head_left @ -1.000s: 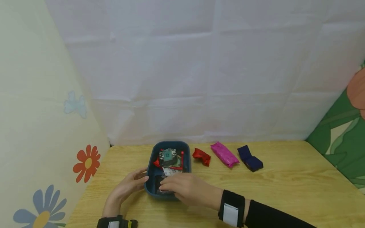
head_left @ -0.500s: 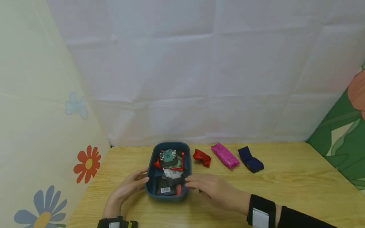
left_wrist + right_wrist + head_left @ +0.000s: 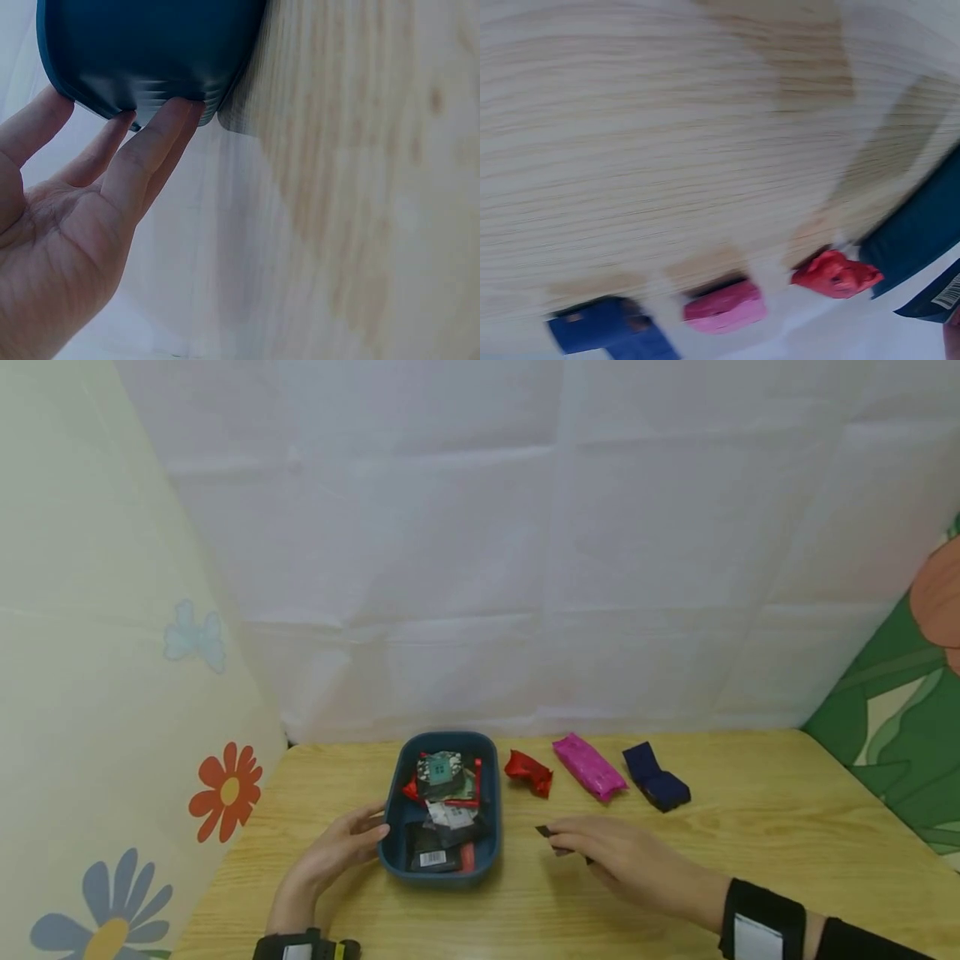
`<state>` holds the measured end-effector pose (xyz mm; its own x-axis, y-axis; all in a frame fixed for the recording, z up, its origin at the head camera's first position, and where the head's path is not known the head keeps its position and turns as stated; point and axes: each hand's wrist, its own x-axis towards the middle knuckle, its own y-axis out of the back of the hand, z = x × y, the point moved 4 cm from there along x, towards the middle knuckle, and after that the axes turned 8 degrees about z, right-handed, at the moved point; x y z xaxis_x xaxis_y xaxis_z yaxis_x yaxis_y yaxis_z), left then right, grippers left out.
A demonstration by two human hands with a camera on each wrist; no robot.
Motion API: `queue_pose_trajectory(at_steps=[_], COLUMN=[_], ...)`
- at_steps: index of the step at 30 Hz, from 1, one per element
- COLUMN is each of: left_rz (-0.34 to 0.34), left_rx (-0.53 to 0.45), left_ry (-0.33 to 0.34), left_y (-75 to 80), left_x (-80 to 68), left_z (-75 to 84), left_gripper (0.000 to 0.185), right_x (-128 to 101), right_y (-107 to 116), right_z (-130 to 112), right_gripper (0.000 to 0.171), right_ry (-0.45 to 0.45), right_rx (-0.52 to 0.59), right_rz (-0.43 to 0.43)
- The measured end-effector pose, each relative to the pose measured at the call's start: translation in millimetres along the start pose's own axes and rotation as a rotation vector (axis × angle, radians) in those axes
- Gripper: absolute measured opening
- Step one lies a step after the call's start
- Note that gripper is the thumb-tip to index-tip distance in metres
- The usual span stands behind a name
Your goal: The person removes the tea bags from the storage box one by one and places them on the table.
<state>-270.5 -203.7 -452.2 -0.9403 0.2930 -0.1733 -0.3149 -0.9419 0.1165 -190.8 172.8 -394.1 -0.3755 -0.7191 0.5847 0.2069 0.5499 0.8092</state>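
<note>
My left hand [image 3: 341,852] rests its fairly straight fingers against the left side of a blue plastic bin [image 3: 438,880]; in the left wrist view the fingertips touch the bin's outer wall [image 3: 150,45]. Inside lie several small packets, among them a black one with a white barcode label [image 3: 432,859] and a patterned one [image 3: 441,772]. My right hand [image 3: 633,864], to the right of the bin, pinches a small dark packet [image 3: 542,832] above the table. At the right wrist view's edge, this packet [image 3: 930,304] shows a barcode; most of that hand is out of frame.
Right of the bin, a red crumpled packet [image 3: 529,772], a pink packet [image 3: 590,767] and a folded navy packet [image 3: 657,777] lie in a row on the wooden table [image 3: 772,827]. A white sheet [image 3: 480,568] hangs behind the table.
My right hand has come out of the bin and moved right, carrying the dark packet. The left hand has stayed at the bin's side.
</note>
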Motion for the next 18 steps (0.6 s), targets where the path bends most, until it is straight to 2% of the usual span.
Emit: queue_pose_trajectory(at_steps=[2, 3, 7, 13, 18], left_rz=[0.000, 0.000, 0.002, 0.005, 0.006], left_rx=[0.004, 0.004, 0.002, 0.004, 0.014], left_ry=[-0.002, -0.002, 0.003, 0.012, 0.011], left_y=[-0.1, -0.1, 0.4, 0.3, 1.1], left_x=[0.2, 0.2, -0.1, 0.2, -0.1], left_z=[-0.2, -0.5, -1.9, -3.4, -2.0], left_gripper=[0.068, 0.068, 0.068, 0.068, 0.067], right_x=[-8.3, -12.0, -24.8, -39.9, -47.5], right_y=[3.2, 4.8, 10.3, 15.2, 16.8], right_z=[3.6, 5.4, 11.3, 18.7, 30.1], right_gripper=[0.038, 0.036, 0.052, 0.051, 0.056], right_ry=[-0.018, -0.023, -0.017, 0.011, 0.051], right_rx=[-0.030, -0.049, -0.123, -0.190, -0.263], right_rz=[-0.015, -0.015, -0.008, -0.020, -0.095])
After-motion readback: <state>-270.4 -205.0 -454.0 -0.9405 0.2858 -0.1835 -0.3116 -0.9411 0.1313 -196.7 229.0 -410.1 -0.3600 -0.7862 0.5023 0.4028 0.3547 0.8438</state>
